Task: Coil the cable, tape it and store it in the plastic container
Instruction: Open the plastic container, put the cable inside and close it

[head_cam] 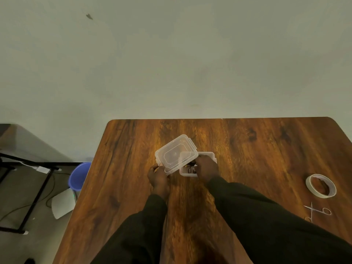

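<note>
Fingers of the left hand (158, 176) pinched the clear lid (175, 153), tilted over the plastic container (208, 155). Inside the container lay the black cable (191, 167), the right hand (206, 167) closed on it.

Plain room with a wooden counter against a pale wall

A pale greenish-grey wall (171, 54) fills the upper half of the frame, bare but for a small dark mark (89, 16) at upper left. Below it, the brown wood-grain counter (247, 149) spreads across the lower right, with a glossy glare near its middle. At lower left lies grey floor (17, 189), with a black metal frame (32, 197), a thin dark cord, a blue bucket (79, 176) just beside the counter's edge, and a white sheet (62, 204) nearby.
</note>
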